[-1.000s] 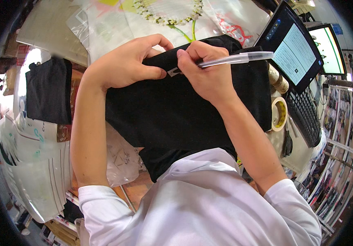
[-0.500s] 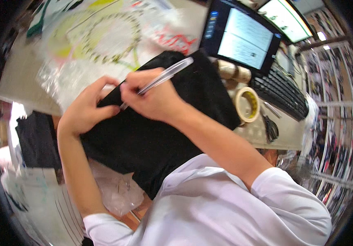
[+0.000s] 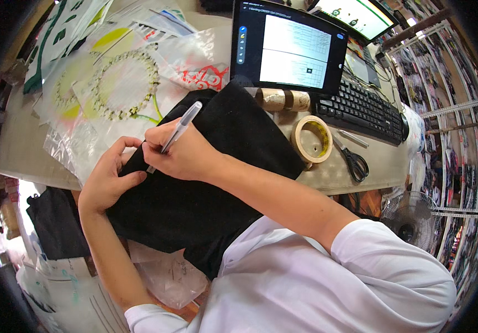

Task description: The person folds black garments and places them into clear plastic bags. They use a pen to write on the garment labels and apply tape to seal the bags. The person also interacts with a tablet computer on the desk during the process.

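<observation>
My right hand (image 3: 175,155) holds a clear-barrelled pen (image 3: 190,115) over dark black fabric (image 3: 255,133), its tip down by a small pale patch, perhaps a label (image 3: 151,169), too small to make out. My left hand (image 3: 108,177) grips the fabric's upper left edge, thumb on top and fingers curled at the far side. The fabric is spread from the table edge down toward my white shirt.
Plastic sheets with a printed floral wreath (image 3: 125,83) lie behind. Right: a tablet screen (image 3: 289,50), monitor (image 3: 353,16), keyboard (image 3: 355,111), tape roll (image 3: 312,139), cardboard tubes (image 3: 272,99), scissors (image 3: 355,166), fan (image 3: 408,222), racks (image 3: 444,139). Plastic (image 3: 167,272) hangs below.
The view has turned, showing more of the desk. Both hands and the fabric sit further left and lower in the picture; the pen stays in my right hand, now tilted more steeply.
</observation>
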Tool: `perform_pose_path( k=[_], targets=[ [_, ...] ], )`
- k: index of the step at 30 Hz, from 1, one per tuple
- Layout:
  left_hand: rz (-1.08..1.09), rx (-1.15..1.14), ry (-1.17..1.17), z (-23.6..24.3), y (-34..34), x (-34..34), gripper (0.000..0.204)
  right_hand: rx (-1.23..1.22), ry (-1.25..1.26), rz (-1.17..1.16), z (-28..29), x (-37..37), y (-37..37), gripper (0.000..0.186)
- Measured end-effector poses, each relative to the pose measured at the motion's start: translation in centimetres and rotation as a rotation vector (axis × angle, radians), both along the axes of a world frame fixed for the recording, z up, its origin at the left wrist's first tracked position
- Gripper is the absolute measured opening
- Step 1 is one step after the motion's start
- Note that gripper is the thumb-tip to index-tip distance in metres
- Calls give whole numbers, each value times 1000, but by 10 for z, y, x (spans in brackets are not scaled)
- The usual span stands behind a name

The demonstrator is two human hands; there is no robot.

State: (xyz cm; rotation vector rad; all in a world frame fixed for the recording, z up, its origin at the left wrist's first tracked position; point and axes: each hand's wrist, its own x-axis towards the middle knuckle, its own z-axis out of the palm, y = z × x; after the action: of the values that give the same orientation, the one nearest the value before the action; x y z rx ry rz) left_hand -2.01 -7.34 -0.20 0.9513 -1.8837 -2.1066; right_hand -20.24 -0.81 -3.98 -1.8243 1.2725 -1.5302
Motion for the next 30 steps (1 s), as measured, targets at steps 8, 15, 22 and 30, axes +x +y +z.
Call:
perform_pose_path(
  k=[8, 15, 22, 30],
  targets=[
    [-30, -55, -25, -2, -3, 4, 47, 67, -1, 32, 1, -2, 1, 16],
    [-79, -26, 11, -5, -5, 9, 49, 170, 16, -2, 8, -2, 1, 24],
    [-86, -71, 0, -7, -5, 7, 49, 137, 43, 20, 11, -3, 2, 23],
    [-30, -63, 13, -5, 2, 6, 44, 129, 29, -6, 8, -3, 2, 18]
  ],
)
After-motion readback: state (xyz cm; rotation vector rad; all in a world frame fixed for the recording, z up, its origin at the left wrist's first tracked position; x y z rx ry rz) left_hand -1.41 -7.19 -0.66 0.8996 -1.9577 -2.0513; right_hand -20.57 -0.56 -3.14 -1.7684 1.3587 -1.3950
